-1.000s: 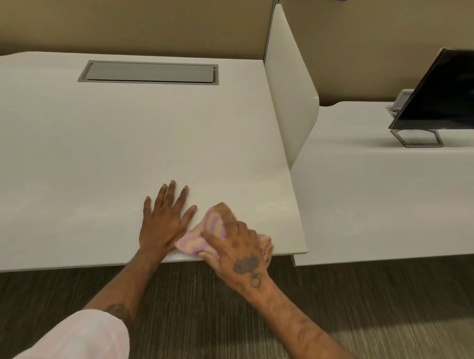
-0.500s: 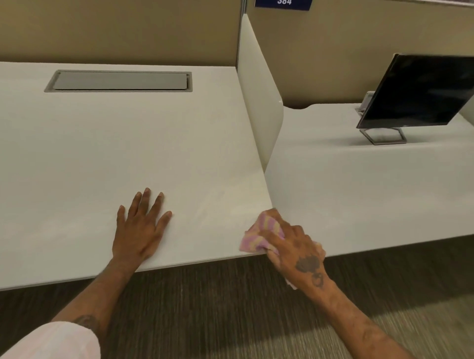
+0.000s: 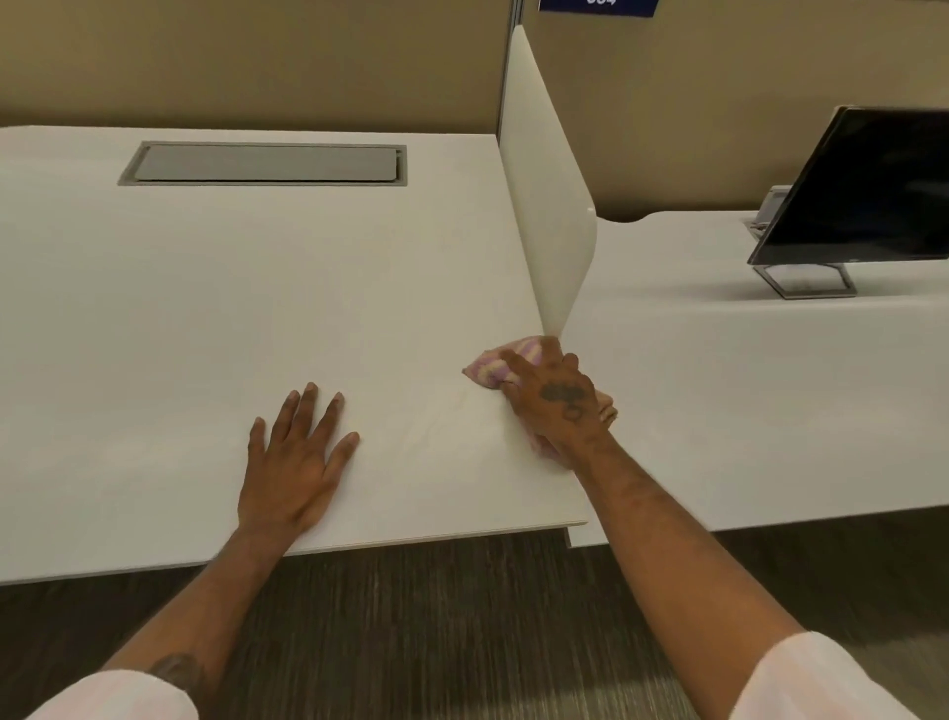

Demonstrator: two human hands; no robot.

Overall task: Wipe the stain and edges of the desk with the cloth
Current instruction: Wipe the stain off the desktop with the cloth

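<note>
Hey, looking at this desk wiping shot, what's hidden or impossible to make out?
All in the head view:
- Cloth: mostly covered by the right hand.
- Desk side edge beneath the cloth: hidden.
- Stain: no clear mark visible.
- Blue sign: cut off by the top edge.
- Monitor: cropped at the right edge.

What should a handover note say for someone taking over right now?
Left hand: flat and open on the desk, near the front edge, holding nothing.
Right hand: pressing the cloth on the desk's right edge, just below the divider.
Done: cannot tell; faint streaks show left of the cloth.
Left: judging by the cloth's place, probably the rest of the right edge and the other edges.
</note>
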